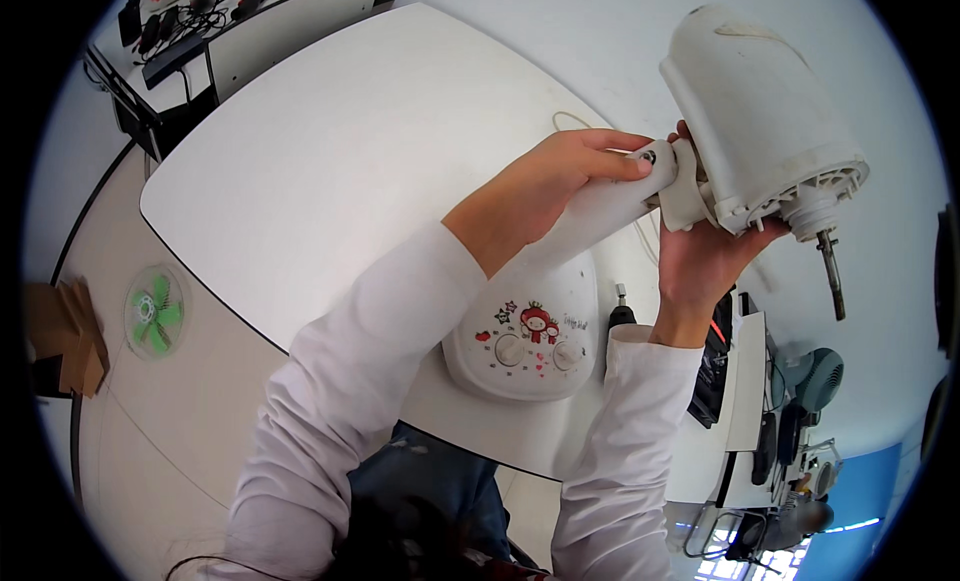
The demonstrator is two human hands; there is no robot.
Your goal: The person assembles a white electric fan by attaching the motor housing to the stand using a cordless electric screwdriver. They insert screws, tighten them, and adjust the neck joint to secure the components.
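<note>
A white table fan without blades stands before me, tilted in view. Its base (535,379) carries two knobs and red cartoon stickers. My left hand (545,186) is closed round the top of the fan neck (590,219), its thumb beside a dark screw (648,158) at the joint. Under the motor housing (750,111), my right hand (700,266) holds the fan head near the pivot bracket (682,196); some of its fingers are hidden behind. A bare metal shaft (831,276) sticks out of the housing's ribbed end.
The fan stands on a white table (330,151). Right of the base lies a screwdriver-like tool (621,306), near a black bag (712,376). A pale cord (572,117) runs behind the neck. On the floor at left are a green fan blade (155,311) and a cardboard box (65,336).
</note>
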